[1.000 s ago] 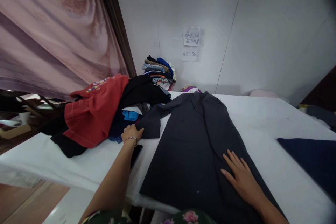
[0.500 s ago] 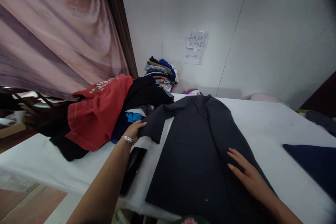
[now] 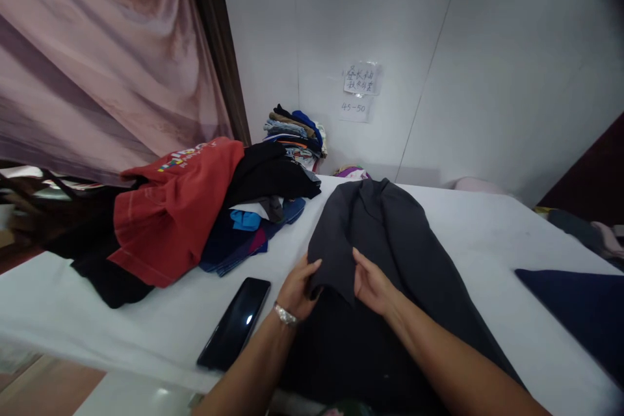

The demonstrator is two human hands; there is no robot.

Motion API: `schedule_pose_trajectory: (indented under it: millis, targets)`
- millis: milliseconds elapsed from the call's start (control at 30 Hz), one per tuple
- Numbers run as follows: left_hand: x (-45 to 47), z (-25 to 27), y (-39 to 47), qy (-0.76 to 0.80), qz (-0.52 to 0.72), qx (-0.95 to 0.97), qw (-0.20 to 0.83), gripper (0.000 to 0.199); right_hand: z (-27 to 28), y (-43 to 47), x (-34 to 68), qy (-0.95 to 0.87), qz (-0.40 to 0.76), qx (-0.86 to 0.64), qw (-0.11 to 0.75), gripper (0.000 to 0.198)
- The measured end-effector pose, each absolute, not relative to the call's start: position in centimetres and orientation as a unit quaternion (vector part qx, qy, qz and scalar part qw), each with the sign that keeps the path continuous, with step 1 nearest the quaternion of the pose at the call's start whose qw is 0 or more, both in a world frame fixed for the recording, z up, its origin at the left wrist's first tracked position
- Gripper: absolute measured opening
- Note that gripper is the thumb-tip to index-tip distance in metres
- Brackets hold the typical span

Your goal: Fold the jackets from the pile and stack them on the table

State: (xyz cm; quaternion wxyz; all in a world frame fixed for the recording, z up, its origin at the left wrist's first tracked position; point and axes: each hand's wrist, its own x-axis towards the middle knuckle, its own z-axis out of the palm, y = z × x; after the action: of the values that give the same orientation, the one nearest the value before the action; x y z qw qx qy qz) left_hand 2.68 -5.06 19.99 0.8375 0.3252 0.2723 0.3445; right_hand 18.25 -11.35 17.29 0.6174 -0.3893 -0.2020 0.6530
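A dark grey long-sleeved garment lies spread on the white table, its collar end toward the wall. Its left sleeve is folded inward over the body, cuff end toward me. My left hand, with a silver bracelet at the wrist, grips the left edge of that sleeve near the cuff between thumb and fingers. On the sleeve's other edge, my right hand is closed on the cloth. A black phone rests on the table left of my left forearm.
Left of the garment is a loose heap with a red garment and black clothes. A stack of folded clothes stands at the back by the wall. Dark blue cloth lies at the right. Handwritten paper signs hang on the wall.
My left hand has brought the left sleeve from out beside the garment inward over its body. My right hand has moved left from the right sleeve and taken hold of the left sleeve.
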Motion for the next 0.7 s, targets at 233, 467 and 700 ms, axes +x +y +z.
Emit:
schedule_pose_trajectory:
  millis: [233,467,700]
  targets:
    - [0.5,16.7,-5.2,0.425,0.356,0.514,0.655,0.054,22.4,-9.9,20.2,-0.27,0.533,-0.44,0.67,0.077]
    - [-2.2,13.4,-6.1,0.469,0.333,0.732,0.365,0.044,31.5,-4.1,24.3,-0.375,0.444,-0.488,0.651,0.063]
    - [-2.8,13.2,-6.3,0.521,0.312,0.611,0.508,0.052,36.4,1.0,28.7,-0.413,0.33,-0.52,0.671,0.04]
